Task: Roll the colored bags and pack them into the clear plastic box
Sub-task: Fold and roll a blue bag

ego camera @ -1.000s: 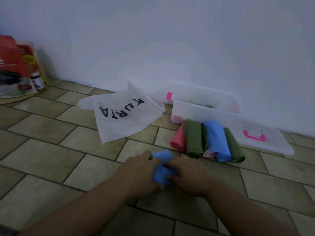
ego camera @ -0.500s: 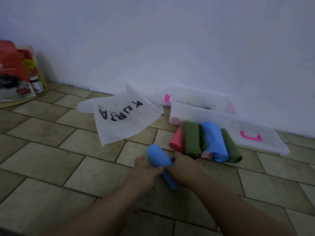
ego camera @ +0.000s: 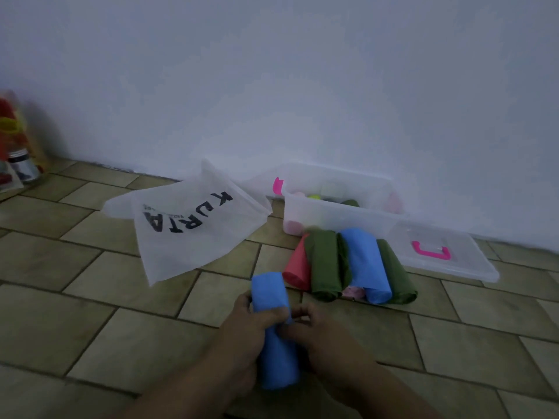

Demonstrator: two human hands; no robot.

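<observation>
A rolled blue bag (ego camera: pixel 273 325) lies lengthwise between my hands above the tiled floor. My left hand (ego camera: pixel 242 331) wraps its left side and my right hand (ego camera: pixel 314 331) pinches its right side at the middle. Beyond it a row of rolled bags rests on the floor: a red roll (ego camera: pixel 298 263), a dark green roll (ego camera: pixel 323 264), a blue roll (ego camera: pixel 364 264) and another green roll (ego camera: pixel 393 270), with a pink one (ego camera: pixel 352 292) peeking out underneath. The clear plastic box (ego camera: pixel 338 204) stands behind them by the wall, with a few rolls inside.
The box's clear lid (ego camera: pixel 438 252) with a pink handle lies on the floor to the right. A white bag printed KURTA (ego camera: pixel 187 225) is spread left of the box. Blurred packets and a jar (ego camera: pixel 18 152) stand at the far left against the wall.
The blue bag went from a bunched wad under both hands to a tidy long roll, now turned lengthwise and held between both hands. The view has shifted slightly.
</observation>
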